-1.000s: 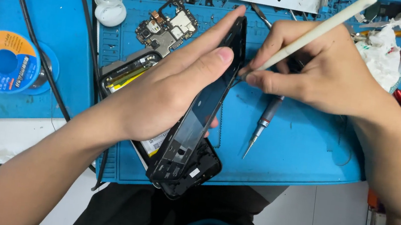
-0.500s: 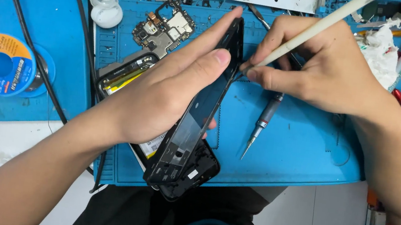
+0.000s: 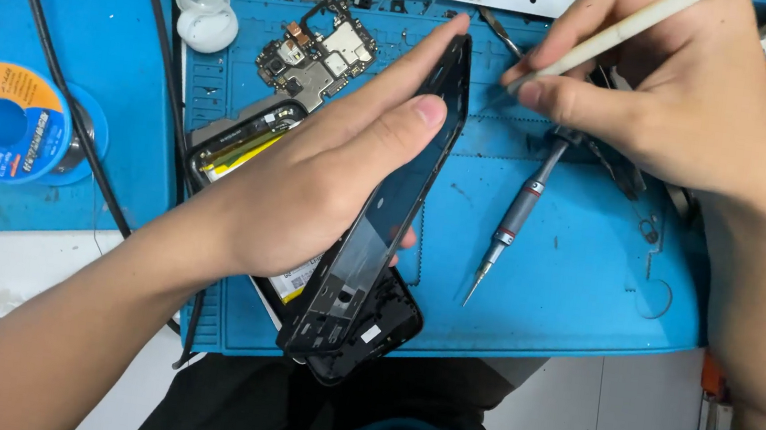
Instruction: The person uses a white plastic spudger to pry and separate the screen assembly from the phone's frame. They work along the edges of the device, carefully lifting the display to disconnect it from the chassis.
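My left hand point(image 3: 320, 179) grips a black phone frame point(image 3: 370, 242), tilted on its long edge over the blue work mat point(image 3: 567, 284). Its lower end rests by a black back cover point(image 3: 369, 334). My right hand point(image 3: 666, 94) pinches a slim white plastic tool point(image 3: 615, 35), whose tip points toward the frame's upper edge. Under my left hand lies an opened phone body with a battery point(image 3: 237, 146). A bare circuit board point(image 3: 320, 54) sits just beyond it.
A grey screwdriver point(image 3: 512, 225) lies on the mat below my right hand. A spool of solder wire point(image 3: 4, 124) sits at the left, with black cables point(image 3: 77, 113) beside it. A white bottle point(image 3: 205, 3) stands at the top. Small tools crowd the right edge.
Both hands hold much as before. The white tool's tip has drawn slightly back from the frame's upper edge.
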